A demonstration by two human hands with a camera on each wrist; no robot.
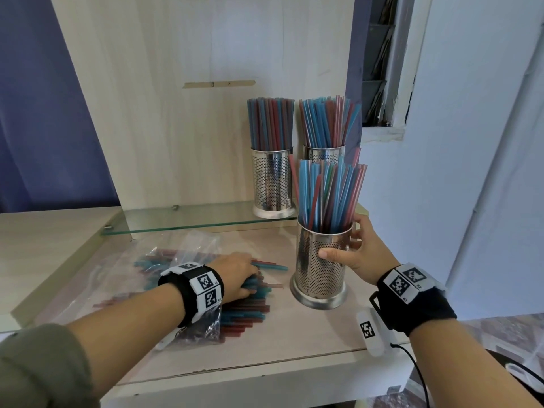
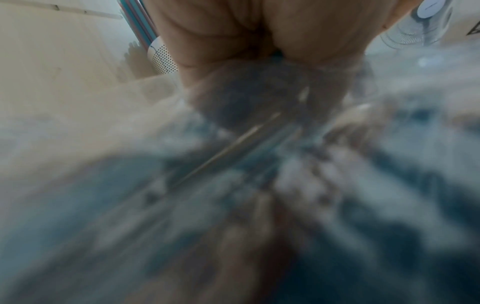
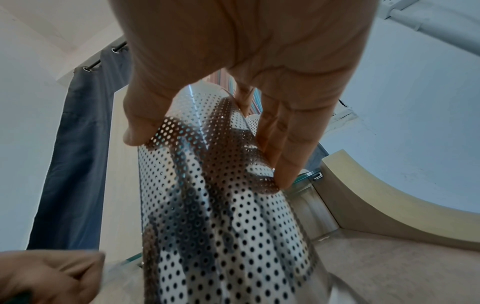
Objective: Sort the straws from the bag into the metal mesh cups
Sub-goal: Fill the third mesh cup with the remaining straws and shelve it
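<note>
The person's right hand (image 1: pixel 363 251) grips the near perforated steel cup (image 1: pixel 321 269), thumb across its front wall and fingers (image 3: pixel 280 144) curled round its far side. This cup stands upright on the pale wooden bench (image 1: pixel 294 343) and is packed with blue and red plastic straws (image 1: pixel 329 195) standing on end.

The left hand (image 1: pixel 238 275) lies to the left of that cup, palm down on the loose pile of blue and red straws (image 1: pixel 247 307) spilling from the open mouth of a clear plastic bag (image 1: pixel 188 245). The fingers curl down into the pile, but the head view hides the tips and the left wrist view is blurred, so whether they hold any straws cannot be told. The bag lies flat on the bench, further left of the near cup, with more straws inside it.

Behind the near cup, a glass shelf (image 1: pixel 188 219) carries two more perforated steel cups: the left one (image 1: pixel 273 184) full of upright straws, the right one (image 1: pixel 322 153) mostly hidden by the near cup's straws and likewise full.

Just right of the near cup's base, a small white device with a black-and-white marker (image 1: pixel 371 334) rests near the bench edge.
</note>
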